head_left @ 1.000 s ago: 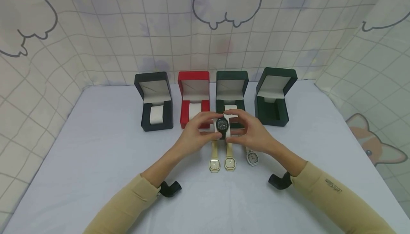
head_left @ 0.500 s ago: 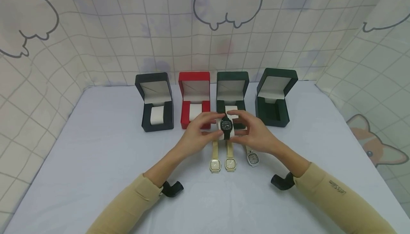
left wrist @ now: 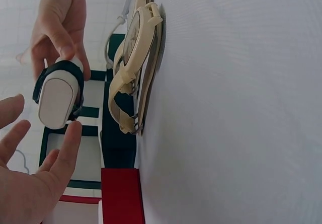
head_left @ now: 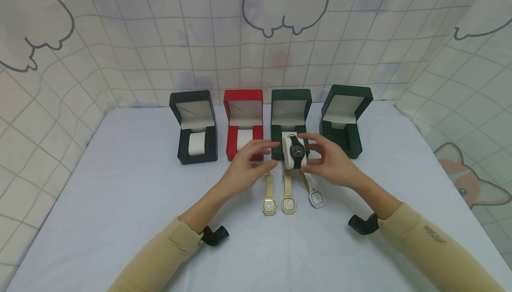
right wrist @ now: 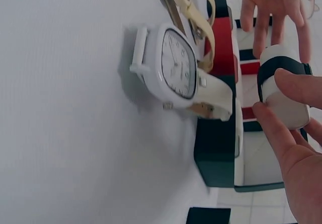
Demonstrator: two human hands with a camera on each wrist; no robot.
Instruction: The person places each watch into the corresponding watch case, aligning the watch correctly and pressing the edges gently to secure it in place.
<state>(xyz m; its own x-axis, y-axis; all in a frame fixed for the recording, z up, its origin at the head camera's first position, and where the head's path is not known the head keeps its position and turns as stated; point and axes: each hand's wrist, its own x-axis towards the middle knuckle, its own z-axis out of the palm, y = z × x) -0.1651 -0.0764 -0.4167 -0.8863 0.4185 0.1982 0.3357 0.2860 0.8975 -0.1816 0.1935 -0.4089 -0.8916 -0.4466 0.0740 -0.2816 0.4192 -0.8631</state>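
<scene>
My right hand holds a white watch cushion by its right end, with a black watch strapped round it. In the right wrist view the thumb and fingers pinch the cushion, whose black strap shows. My left hand is just left of it, fingers spread and apart from the cushion. The left wrist view shows the cushion's rounded white end facing the left fingertips. On the table below lie two cream-gold watches and a white watch.
Four open boxes stand along the back: a dark navy one, a red one, a green one partly behind the held cushion, and another green one at right with a dark well. White cloth covers the table.
The left hand has let go of the cushion and stays about where it was. My right hand has carried cushion and watch to the right and turned them slightly.
</scene>
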